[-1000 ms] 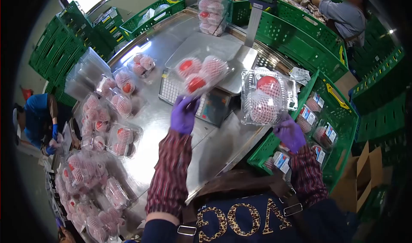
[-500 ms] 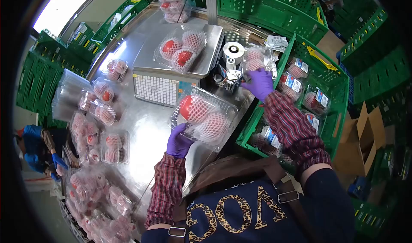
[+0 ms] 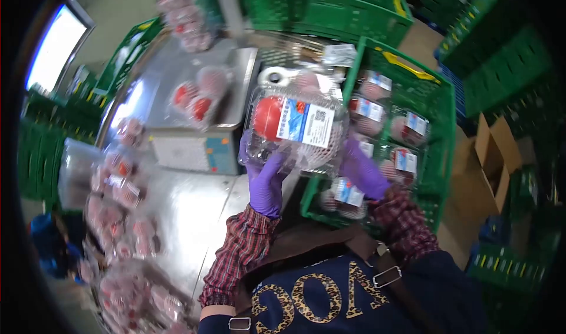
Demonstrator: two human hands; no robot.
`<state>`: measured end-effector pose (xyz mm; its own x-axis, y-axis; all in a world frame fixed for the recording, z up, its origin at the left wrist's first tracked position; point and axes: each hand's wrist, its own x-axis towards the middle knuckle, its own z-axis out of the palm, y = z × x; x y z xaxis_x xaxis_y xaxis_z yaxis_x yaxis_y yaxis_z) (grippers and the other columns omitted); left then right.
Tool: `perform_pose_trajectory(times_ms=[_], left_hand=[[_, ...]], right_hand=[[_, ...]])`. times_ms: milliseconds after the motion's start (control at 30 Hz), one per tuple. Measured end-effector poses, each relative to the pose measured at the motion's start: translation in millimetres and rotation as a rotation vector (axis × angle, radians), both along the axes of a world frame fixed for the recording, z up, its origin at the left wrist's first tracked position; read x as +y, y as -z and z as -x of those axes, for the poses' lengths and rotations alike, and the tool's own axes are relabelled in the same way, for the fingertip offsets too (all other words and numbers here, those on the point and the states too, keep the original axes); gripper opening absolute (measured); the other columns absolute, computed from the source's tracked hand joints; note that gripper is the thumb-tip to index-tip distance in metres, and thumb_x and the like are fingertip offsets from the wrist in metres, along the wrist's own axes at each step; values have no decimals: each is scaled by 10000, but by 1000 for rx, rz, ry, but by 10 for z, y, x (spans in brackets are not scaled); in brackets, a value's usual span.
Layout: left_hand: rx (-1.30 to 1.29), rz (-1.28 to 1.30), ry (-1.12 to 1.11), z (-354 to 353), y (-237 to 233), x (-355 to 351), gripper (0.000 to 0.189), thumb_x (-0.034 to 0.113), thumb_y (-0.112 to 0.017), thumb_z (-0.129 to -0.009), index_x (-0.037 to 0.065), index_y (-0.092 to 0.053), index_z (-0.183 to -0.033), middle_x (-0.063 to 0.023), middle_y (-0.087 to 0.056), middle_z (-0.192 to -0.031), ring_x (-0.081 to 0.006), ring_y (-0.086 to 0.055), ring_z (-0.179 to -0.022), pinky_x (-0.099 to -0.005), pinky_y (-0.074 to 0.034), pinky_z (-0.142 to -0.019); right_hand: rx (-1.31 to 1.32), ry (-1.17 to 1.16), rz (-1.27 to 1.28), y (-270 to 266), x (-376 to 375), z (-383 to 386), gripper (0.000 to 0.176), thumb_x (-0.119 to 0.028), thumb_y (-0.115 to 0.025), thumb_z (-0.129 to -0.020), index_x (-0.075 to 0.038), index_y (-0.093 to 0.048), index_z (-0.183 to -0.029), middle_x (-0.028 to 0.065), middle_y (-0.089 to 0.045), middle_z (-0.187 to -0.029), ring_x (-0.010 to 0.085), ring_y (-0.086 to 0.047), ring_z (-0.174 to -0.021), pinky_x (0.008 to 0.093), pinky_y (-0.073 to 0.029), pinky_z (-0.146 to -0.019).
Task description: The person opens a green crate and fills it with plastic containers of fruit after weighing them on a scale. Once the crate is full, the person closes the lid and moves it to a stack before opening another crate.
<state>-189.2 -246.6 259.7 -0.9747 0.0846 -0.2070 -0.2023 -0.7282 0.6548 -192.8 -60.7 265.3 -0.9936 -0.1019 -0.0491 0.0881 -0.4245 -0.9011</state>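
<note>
A clear plastic clamshell of red fruit point(image 3: 265, 119) in foam nets is held up in front of me, over the corner of the crate. Its lid bears a white and blue label point(image 3: 306, 123). My left hand point(image 3: 265, 178), in a purple glove, is closed round the near left edge. At the right edge my right hand point(image 3: 362, 166), gloved too, grips the pack, its fingertips partly hidden. Just right of that hand, the green crate point(image 3: 446, 151) contains several labelled packs point(image 3: 405, 159) like this one.
Left of my hands stands a scale point(image 3: 194, 148) carrying an unlabelled fruit pack point(image 3: 200, 98). A label roll point(image 3: 274, 76) shows behind the held pack. Many fruit packs point(image 3: 138, 298) crowd the left of the steel table point(image 3: 194, 210). An open cardboard box point(image 3: 498, 157) stands at right.
A label now shows on the held pack, which has been raised and tilted. My right hand has come down from the label roll to the pack's right side. The view has shifted.
</note>
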Motion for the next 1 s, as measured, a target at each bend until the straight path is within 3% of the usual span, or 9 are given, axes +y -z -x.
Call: perform_pose_trajectory(times_ms=[67,167,200,300,333,633,800,933,1000], left_hand=[[245,198,172,75,-60,357,851,66,-599,-737,222,-65,-1381,-160,-323,-1286,-292,-411,-1147,-402,-386,-910],[205,286,361,139,-68,444,917,160,-655,-703,231,-45,-1385,-191,-293,-1313,-317,-403,-1156,-388,-382,-915],[170,477,354,169,-46,380,965,419,-667,-690,225,-25,-1384,-182,-319,-1315,-289,-472,-1101,-384,-374,-918],[3,564,209,119,264,-128,620,329,-501,-842,147,-209,-1358,-165,-415,-1247,-257,-503,-1068,-348,-399,-888],[-65,596,135,53,388,-320,569,283,-476,-862,127,-226,-1349,-141,-462,-1209,-235,-521,-1048,-313,-421,-857],[-702,482,-396,-1074,1244,-2041,393,258,-445,-881,131,-408,-1251,-102,-482,-1189,-232,-503,-1056,-348,-410,-869],[-818,184,-820,-1753,1576,-3021,480,260,-437,-877,113,-279,-1306,-145,-430,-1223,-315,-471,-1087,-399,-460,-833],[-923,-30,-919,-2186,1901,-3874,412,243,-433,-871,90,-329,-1238,-159,-411,-1231,-339,-468,-1073,-441,-461,-814],[-895,15,-1073,-2207,1996,-4119,484,206,-441,-854,-81,-301,-1218,-221,-409,-1221,-372,-419,-1115,-438,-399,-888]], right_hand=[[-304,45,508,108,234,-132,590,-371,-492,-846,-69,-291,-1313,107,-349,-1319,274,-365,-1190,445,-345,-960],[-227,234,684,553,1331,124,460,-315,-496,-837,-32,-434,-1195,132,-523,-1126,264,-526,-990,463,-422,-874],[-164,342,529,692,1754,230,446,-263,-513,-829,-36,-426,-1203,121,-512,-1147,252,-523,-1001,428,-432,-873],[65,781,-390,974,2819,551,598,-173,-606,-764,-40,-341,-1283,123,-456,-1209,226,-499,-1033,354,-434,-863],[46,887,-391,862,2988,693,707,-147,-659,-720,-38,-297,-1317,144,-424,-1239,216,-490,-1034,333,-430,-853],[-236,90,-307,3040,5524,1026,312,-123,-432,-859,-100,-463,-1169,71,-564,-842,192,-535,-745,287,-442,-715],[-43,-118,-511,2734,5369,1190,487,-334,-323,-915,-82,-285,-1330,152,-392,-1298,242,-403,-1178,411,-254,-1023],[-302,514,-953,2302,4733,1681,468,-236,-391,-887,-72,-308,-1318,158,-391,-1289,248,-422,-1151,385,-314,-985],[-211,706,-1152,1943,3998,1882,467,-187,-425,-873,-68,-320,-1311,160,-390,-1285,251,-432,-1138,371,-344,-966]])
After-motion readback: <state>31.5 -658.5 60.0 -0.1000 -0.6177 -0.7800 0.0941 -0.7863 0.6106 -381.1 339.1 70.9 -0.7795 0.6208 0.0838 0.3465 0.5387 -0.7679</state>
